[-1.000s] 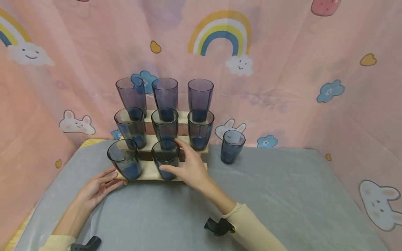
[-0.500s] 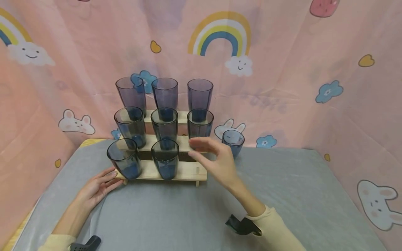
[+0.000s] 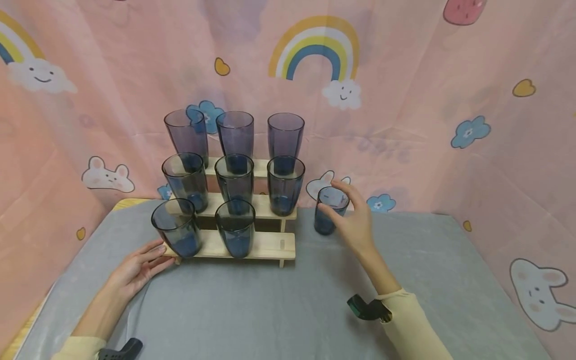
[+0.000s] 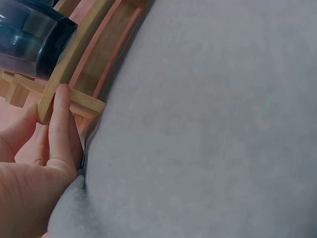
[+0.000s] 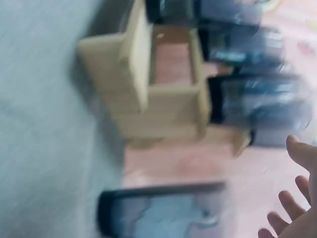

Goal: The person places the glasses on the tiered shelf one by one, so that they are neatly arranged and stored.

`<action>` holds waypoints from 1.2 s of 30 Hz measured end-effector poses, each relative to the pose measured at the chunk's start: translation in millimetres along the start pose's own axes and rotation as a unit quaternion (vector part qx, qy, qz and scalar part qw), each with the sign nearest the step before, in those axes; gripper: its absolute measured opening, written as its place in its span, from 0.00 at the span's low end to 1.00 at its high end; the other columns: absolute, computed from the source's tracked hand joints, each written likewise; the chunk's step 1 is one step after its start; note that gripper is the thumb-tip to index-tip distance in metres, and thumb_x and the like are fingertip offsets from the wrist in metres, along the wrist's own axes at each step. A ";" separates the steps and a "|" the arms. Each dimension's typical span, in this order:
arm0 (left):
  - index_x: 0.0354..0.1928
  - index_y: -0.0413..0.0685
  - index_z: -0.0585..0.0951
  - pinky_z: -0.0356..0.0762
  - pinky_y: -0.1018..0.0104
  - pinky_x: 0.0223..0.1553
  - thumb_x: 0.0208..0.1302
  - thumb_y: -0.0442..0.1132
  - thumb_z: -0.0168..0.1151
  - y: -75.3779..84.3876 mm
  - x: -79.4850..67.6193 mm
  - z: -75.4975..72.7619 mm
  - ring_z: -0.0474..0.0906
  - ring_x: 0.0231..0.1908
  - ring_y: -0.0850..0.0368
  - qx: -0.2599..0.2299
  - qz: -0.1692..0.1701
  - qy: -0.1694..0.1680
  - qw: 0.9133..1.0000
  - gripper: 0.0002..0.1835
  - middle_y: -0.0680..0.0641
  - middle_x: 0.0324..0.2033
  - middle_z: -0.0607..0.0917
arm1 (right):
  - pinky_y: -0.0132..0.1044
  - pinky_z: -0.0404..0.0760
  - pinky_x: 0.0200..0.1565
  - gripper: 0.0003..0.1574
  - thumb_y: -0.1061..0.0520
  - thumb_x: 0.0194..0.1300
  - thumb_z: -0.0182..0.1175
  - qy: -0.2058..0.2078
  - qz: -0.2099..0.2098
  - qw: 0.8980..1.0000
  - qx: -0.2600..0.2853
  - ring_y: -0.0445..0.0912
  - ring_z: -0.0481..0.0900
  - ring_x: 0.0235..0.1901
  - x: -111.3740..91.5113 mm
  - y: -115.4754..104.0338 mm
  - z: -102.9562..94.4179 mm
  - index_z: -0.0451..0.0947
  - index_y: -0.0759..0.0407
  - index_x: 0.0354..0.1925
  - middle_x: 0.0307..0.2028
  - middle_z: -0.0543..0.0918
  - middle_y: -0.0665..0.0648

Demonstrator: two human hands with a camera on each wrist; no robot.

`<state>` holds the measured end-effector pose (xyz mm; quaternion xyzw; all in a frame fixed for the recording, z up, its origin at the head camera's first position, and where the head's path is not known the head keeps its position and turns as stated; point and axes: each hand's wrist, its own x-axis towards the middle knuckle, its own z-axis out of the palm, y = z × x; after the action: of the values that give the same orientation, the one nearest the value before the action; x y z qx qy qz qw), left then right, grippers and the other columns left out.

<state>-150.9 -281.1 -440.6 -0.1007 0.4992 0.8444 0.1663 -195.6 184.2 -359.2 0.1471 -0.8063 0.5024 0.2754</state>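
A three-step wooden rack (image 3: 272,245) stands on the cloth with blue-grey glass tumblers on its steps. At its lower left corner, my left hand (image 3: 135,271) pinches the board's end (image 4: 48,101) between thumb and fingers. To the right of the rack, a single tumbler (image 3: 324,223) stands upright on the cloth. My right hand (image 3: 358,226) is at that tumbler, thumb and fingers spread about its rim in the head view. The right wrist view, somewhat blurred, has the fingers (image 5: 292,208) apart from the glass (image 5: 163,210).
Three tumblers fill the top step, among them the right one (image 3: 285,132), and three the middle. The bottom step bears two, at left (image 3: 182,235) and middle (image 3: 236,235); its right end is bare wood. A pink printed curtain (image 3: 405,165) hangs behind the grey cloth (image 3: 252,310).
My right hand has left the middle tumbler on the bottom step and moved right to the lone tumbler. The left hand has stayed at the rack's corner.
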 end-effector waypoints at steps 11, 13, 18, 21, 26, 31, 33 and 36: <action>0.40 0.57 0.82 0.82 0.63 0.52 0.73 0.28 0.52 -3.2 -1.1 -2.3 0.82 0.44 0.57 -0.033 0.005 -0.014 0.999 0.15 0.52 0.42 0.82 | 0.55 0.59 0.72 0.59 0.54 0.59 0.72 -0.058 0.172 0.983 0.013 0.55 0.51 0.74 -4.2 52.6 -0.2 0.47 0.58 0.77 0.73 0.56 0.63; 0.41 0.57 0.82 0.82 0.63 0.53 0.73 0.28 0.52 -4.0 -1.2 -1.9 0.82 0.44 0.57 -0.033 0.006 -0.018 0.999 0.15 0.52 0.42 0.82 | 0.52 0.59 0.72 0.58 0.55 0.59 0.72 -0.066 0.195 0.978 0.036 0.55 0.54 0.73 -4.9 58.9 0.3 0.48 0.59 0.76 0.71 0.60 0.64; 0.43 0.56 0.80 0.82 0.64 0.52 0.73 0.27 0.51 -5.0 -2.0 -3.3 0.82 0.45 0.58 -0.023 0.017 -0.024 0.999 0.14 0.53 0.43 0.82 | 0.45 0.60 0.72 0.55 0.57 0.58 0.73 -0.067 0.200 0.976 0.052 0.55 0.61 0.70 -4.2 64.8 1.1 0.53 0.59 0.75 0.66 0.68 0.63; 0.43 0.57 0.81 0.83 0.64 0.52 0.73 0.27 0.51 -4.2 -3.2 -3.9 0.82 0.45 0.58 -0.026 0.019 -0.028 0.999 0.15 0.52 0.43 0.82 | 0.45 0.62 0.72 0.55 0.56 0.57 0.73 -0.067 0.199 0.976 0.049 0.55 0.61 0.70 -3.5 64.0 1.6 0.54 0.58 0.75 0.66 0.69 0.62; 0.42 0.57 0.81 0.82 0.63 0.52 0.73 0.28 0.51 -3.1 -3.1 -3.8 0.82 0.45 0.58 -0.026 0.015 -0.021 0.999 0.14 0.52 0.43 0.83 | 0.46 0.63 0.71 0.55 0.57 0.57 0.73 -0.069 0.203 0.976 0.046 0.56 0.61 0.70 -3.6 62.7 1.9 0.54 0.57 0.75 0.66 0.69 0.63; 0.42 0.56 0.80 0.82 0.63 0.53 0.73 0.27 0.51 -2.2 -2.6 -4.0 0.82 0.45 0.57 -0.025 0.015 -0.026 0.999 0.14 0.52 0.43 0.82 | 0.49 0.68 0.68 0.55 0.58 0.55 0.75 -0.061 0.214 0.974 0.047 0.57 0.65 0.68 -2.6 59.3 2.9 0.57 0.57 0.74 0.64 0.70 0.63; 0.42 0.57 0.80 0.82 0.63 0.52 0.73 0.27 0.51 -1.7 -1.9 -4.3 0.82 0.45 0.57 -0.024 0.016 -0.027 0.999 0.14 0.52 0.43 0.82 | 0.50 0.70 0.67 0.55 0.58 0.54 0.76 -0.060 0.216 0.974 0.040 0.57 0.66 0.67 -1.4 56.3 3.7 0.58 0.57 0.73 0.64 0.71 0.63; 0.50 0.53 0.76 0.82 0.64 0.53 0.74 0.28 0.50 -1.6 -0.1 -5.0 0.82 0.46 0.57 -0.014 0.016 -0.026 0.999 0.13 0.52 0.44 0.82 | 0.49 0.72 0.65 0.55 0.58 0.53 0.76 -0.060 0.216 0.974 0.037 0.56 0.68 0.66 -1.0 51.2 4.0 0.59 0.57 0.73 0.63 0.72 0.63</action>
<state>-150.2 -284.8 -444.3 -0.0732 0.4841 0.8563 0.1643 -222.3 203.7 -398.5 0.0095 -0.8148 0.5699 0.1057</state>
